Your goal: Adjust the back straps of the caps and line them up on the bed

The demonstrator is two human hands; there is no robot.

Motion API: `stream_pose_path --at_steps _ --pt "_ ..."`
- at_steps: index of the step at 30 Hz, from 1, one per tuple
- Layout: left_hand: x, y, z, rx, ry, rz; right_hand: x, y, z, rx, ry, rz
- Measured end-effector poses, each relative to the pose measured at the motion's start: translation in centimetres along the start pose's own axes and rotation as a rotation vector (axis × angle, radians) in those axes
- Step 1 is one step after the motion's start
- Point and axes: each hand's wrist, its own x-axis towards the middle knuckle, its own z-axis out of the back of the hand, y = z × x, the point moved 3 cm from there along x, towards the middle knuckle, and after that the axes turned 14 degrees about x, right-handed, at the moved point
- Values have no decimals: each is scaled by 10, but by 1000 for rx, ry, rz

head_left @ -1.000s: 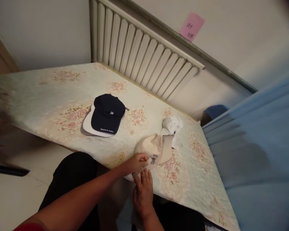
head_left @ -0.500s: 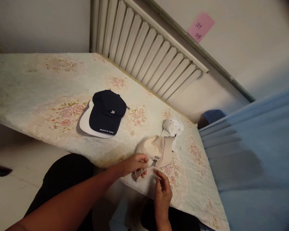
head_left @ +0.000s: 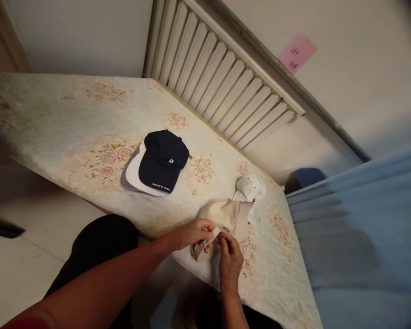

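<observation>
A beige baseball cap (head_left: pixel 221 211) lies at the table's near edge, its brim pointing right and its back strap towards me. My left hand (head_left: pixel 196 232) is closed on the pale strap (head_left: pixel 214 233), thumb on top. At the strap's end the fingertips of my right hand (head_left: pixel 231 262) are pinched together, touching the strap beside the cap; the buckle is hidden by them. Just behind the beige cap sits a white cap (head_left: pixel 250 187) with a small dark logo. To the left, a navy cap (head_left: pixel 166 153) with white lettering rests on top of a white-brimmed cap (head_left: pixel 134 176).
A flower-patterned cloth (head_left: pixel 71 119) covers the table. Along its far edge stands a radiator (head_left: pixel 222 77), with a pink note (head_left: pixel 297 52) on the wall above. A blue curtain (head_left: pixel 359 237) hangs at the right. My dark-clothed knee (head_left: pixel 104 237) is below the near edge.
My right hand has moved up and left to the strap's end, covering the metal buckle that showed before. The left hand keeps its hold. The view has shifted slightly.
</observation>
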Motion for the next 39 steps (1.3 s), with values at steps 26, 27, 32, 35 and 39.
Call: stream_pose_path --at_steps 26,27,32,35,39 --pt "-7 -12 5 -6 -7 -24 3 22 -1 242 -197 -279" --pt "-7 -12 5 -7 -5 -22 5 22 -2 272 -188 -294" --pt "-6 -11 6 -40 -4 -24 20 18 -13 503 -59 -433" --pt "-7 -15 5 -52 10 -35 29 15 -21 607 0 -569" --pt "-9 -21 5 -44 26 -40 46 18 -28 679 57 -636"
